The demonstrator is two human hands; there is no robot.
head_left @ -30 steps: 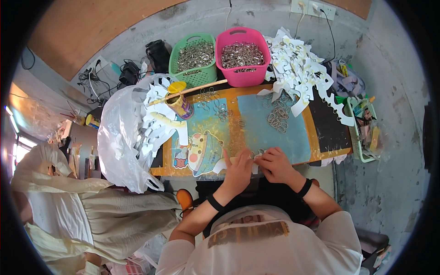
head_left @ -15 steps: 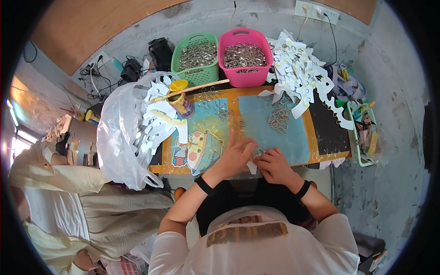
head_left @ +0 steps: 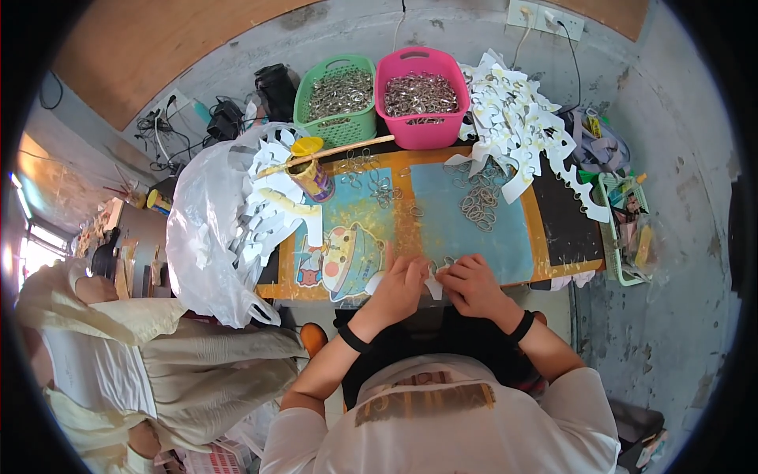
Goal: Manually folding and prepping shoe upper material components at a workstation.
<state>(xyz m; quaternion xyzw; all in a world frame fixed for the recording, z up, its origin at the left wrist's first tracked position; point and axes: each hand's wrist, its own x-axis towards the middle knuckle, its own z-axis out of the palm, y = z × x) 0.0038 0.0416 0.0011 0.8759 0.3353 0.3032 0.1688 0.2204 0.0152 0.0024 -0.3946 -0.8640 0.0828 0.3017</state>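
My left hand point(head_left: 401, 286) is low over the table's front edge, its fingers curled toward my right hand. What it grips, if anything, is hidden; a bit of white material point(head_left: 374, 283) shows beside it. Close by, my right hand point(head_left: 472, 286) has its fingers pinched together at a metal ring point(head_left: 448, 261). A small white strip point(head_left: 433, 286) hangs between the two hands. Ahead, several loose metal rings point(head_left: 479, 205) lie on the blue mat point(head_left: 442, 189), with more rings point(head_left: 385, 193) to the left. A flat cartoon-figure picture point(head_left: 347, 265) is left of my left hand.
Green point(head_left: 359, 122) and pink point(head_left: 426, 136) baskets of metal rings stand at the back. White cut sheets point(head_left: 517, 118) pile right; a plastic bag point(head_left: 201, 237) of white pieces sits left. A stick point(head_left: 347, 151) lies across a yellow can point(head_left: 314, 180). Another person's sleeve point(head_left: 103, 306) is at left.
My left hand has drawn back toward me and slightly left, its fingers now lower and more curled. My right hand stays almost in place.
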